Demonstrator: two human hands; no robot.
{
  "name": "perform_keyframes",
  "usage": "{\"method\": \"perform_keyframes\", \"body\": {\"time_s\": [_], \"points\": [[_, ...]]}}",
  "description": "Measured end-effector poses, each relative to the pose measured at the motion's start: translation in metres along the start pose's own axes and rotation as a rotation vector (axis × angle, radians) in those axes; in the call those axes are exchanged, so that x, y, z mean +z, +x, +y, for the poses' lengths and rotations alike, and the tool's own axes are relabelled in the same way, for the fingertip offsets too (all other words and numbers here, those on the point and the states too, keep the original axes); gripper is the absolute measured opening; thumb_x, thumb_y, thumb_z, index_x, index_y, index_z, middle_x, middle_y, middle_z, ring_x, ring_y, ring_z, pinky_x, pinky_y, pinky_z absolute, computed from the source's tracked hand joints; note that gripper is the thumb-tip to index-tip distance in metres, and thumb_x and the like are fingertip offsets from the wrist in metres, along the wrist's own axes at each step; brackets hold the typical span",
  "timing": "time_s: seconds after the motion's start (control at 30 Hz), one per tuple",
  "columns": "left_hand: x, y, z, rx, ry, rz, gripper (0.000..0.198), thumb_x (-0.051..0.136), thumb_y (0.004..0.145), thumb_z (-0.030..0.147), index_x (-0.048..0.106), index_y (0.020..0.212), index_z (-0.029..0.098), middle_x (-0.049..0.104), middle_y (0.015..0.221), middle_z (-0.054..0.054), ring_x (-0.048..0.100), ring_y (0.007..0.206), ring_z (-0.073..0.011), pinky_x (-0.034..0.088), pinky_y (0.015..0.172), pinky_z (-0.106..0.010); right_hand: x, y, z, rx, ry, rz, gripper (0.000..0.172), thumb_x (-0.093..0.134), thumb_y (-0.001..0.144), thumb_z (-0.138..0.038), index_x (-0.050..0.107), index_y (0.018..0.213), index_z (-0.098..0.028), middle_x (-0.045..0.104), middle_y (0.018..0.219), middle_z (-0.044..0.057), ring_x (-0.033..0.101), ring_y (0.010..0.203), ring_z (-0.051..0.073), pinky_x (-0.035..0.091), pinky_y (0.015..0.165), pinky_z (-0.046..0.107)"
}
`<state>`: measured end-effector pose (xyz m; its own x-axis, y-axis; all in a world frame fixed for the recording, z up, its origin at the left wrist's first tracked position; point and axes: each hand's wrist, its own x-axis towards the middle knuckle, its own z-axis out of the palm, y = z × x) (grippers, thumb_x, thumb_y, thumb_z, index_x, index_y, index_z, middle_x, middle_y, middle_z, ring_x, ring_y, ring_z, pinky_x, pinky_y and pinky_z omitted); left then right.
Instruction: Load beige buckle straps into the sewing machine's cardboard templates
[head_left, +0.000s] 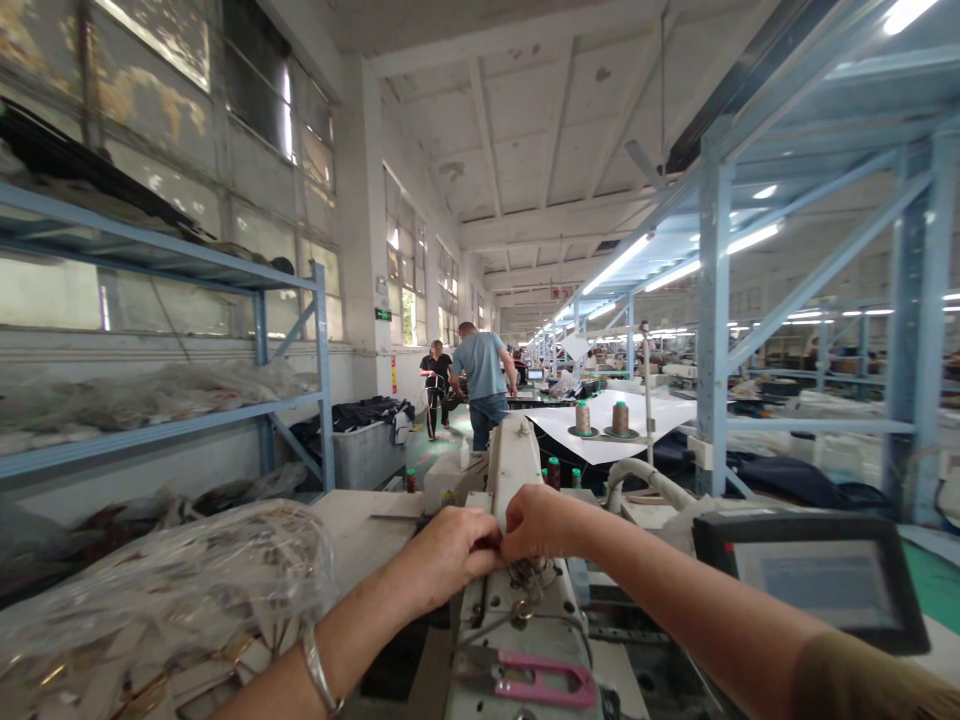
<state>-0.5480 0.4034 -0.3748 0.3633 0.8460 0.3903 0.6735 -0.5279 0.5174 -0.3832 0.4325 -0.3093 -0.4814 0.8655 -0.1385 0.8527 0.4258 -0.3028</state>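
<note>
Above the head of a white sewing machine [517, 465], my two hands meet with their fingertips pinched together. My left hand [454, 550] comes in from the lower left, a metal bangle [318, 668] on its wrist. From the right reaches my right hand [544, 525], its fingers bent down against those of the left. Whatever lies between the fingertips is too small or too hidden to make out. Just below the hands are the machine's metal thread guides [529, 573]. A pink-handled thread snipper [544, 682] lies on the machine nearer to me.
A clear plastic bag [262, 540] of pale pieces fills the left side. At right stands a control screen [817, 580]. Two thread cones [620, 418] stand behind the machine. Blue shelving [324, 380] flanks both sides, and a person in a blue shirt [481, 370] stands ahead.
</note>
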Motion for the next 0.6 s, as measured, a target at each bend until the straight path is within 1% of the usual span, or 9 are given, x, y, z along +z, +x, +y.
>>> {"method": "perform_keyframes", "body": {"time_s": [0.1,0.2,0.4,0.47,0.6], "points": [[0.0009,0.0003,-0.0012,0.010,0.006,0.006,0.004,0.068,0.076,0.013,0.066,0.073,0.016,0.057,0.074,0.002,0.054,0.072,-0.0135,0.034,0.067,-0.023,0.0028,0.0002,0.0000,-0.008,-0.030,0.043,0.009,0.077,0.067,-0.022,0.071,0.071,-0.017,0.049,0.055,-0.005,0.051,0.063,0.014,0.032,0.049,0.024],[0.0020,0.0004,-0.0020,0.021,0.015,0.008,0.006,0.066,0.074,0.012,0.064,0.072,0.017,0.055,0.074,0.003,0.053,0.071,-0.0135,0.033,0.066,-0.023,0.0059,0.0009,0.0011,-0.014,-0.047,0.059,0.009,0.077,0.068,-0.024,0.073,0.071,-0.017,0.048,0.053,-0.005,0.051,0.064,0.014,0.032,0.049,0.024],[0.0042,-0.0011,-0.0043,0.030,0.039,0.018,0.005,0.064,0.076,0.012,0.066,0.075,0.017,0.059,0.076,0.002,0.056,0.075,-0.0143,0.035,0.069,-0.023,0.0108,0.0004,0.0042,-0.002,-0.060,0.121,0.014,0.077,0.070,-0.027,0.077,0.078,-0.016,0.047,0.055,-0.004,0.053,0.067,0.015,0.034,0.052,0.024],[0.0048,-0.0018,-0.0044,0.026,0.043,0.028,0.004,0.066,0.078,0.014,0.068,0.077,0.018,0.061,0.077,0.002,0.057,0.075,-0.0147,0.036,0.069,-0.023,0.0095,-0.0009,0.0037,0.008,-0.060,0.109,0.015,0.076,0.072,-0.027,0.078,0.082,-0.016,0.049,0.057,-0.004,0.054,0.068,0.014,0.035,0.052,0.023],[0.0046,-0.0021,-0.0035,0.011,0.049,0.034,0.003,0.071,0.080,0.019,0.073,0.079,0.018,0.066,0.078,0.001,0.060,0.075,-0.0156,0.039,0.070,-0.024,0.0020,-0.0043,-0.0004,0.017,-0.064,0.022,0.016,0.071,0.081,-0.025,0.078,0.092,-0.016,0.054,0.062,-0.004,0.056,0.068,0.013,0.037,0.052,0.021]]}}
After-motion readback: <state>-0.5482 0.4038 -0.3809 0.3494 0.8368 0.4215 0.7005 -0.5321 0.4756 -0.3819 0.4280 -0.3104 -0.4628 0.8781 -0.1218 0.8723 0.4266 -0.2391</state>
